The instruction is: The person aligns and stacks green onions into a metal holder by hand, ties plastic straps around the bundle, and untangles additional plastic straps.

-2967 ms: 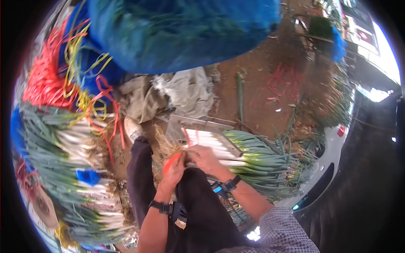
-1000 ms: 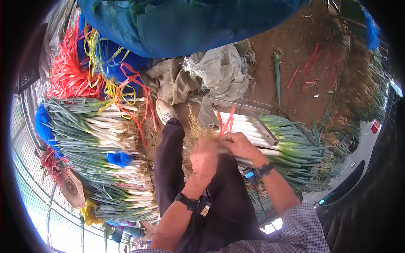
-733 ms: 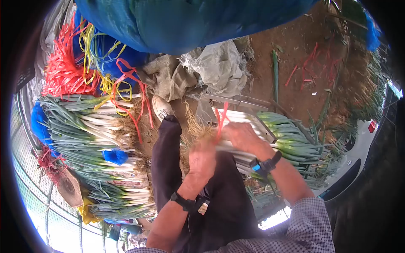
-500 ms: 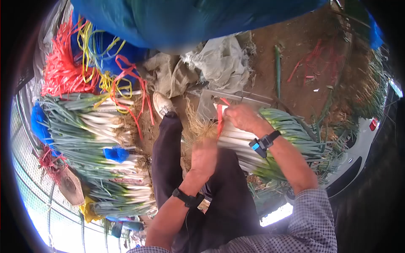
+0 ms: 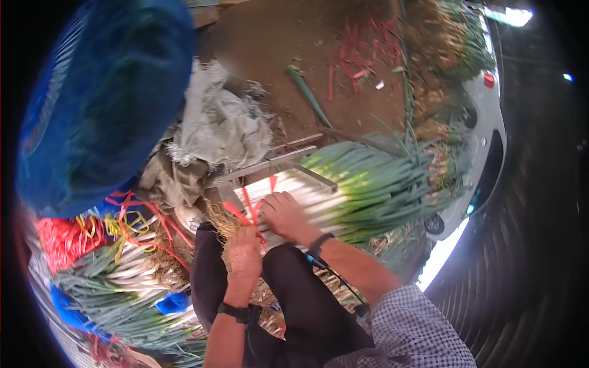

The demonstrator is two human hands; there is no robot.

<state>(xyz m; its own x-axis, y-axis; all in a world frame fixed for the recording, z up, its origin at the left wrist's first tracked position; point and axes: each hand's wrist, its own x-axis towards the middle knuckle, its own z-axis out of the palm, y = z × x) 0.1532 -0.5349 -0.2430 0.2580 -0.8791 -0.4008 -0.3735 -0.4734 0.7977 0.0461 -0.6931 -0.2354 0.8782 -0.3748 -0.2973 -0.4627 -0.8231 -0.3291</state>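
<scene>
A large bundle of long green onions [image 5: 368, 190] lies in front of me, white stems to the left and green tops to the right. Red plastic ribbon [image 5: 247, 203] passes around the white stems near the roots, its loose ends sticking up between my hands. My left hand [image 5: 245, 253] is closed on the ribbon at the near side of the bundle. Close beside it, my right hand [image 5: 286, 216] has its fingers bent together over the stems at the ribbon; the fingertips are partly hidden. Stringy roots [image 5: 222, 222] hang out left of the ribbon.
A metal frame [image 5: 270, 164] borders the bundle's far side. More green onions [image 5: 132, 293], red ribbons [image 5: 64, 242] and yellow ribbons [image 5: 92, 227] are at left. A big blue bag [image 5: 110, 110] fills the upper left, near a whitish sack [image 5: 224, 126]. A white car [image 5: 488, 141] is at right.
The view has swung to the right. My hands have come closer together at the ribbon, and my left hand has moved from the roots to the ribbon.
</scene>
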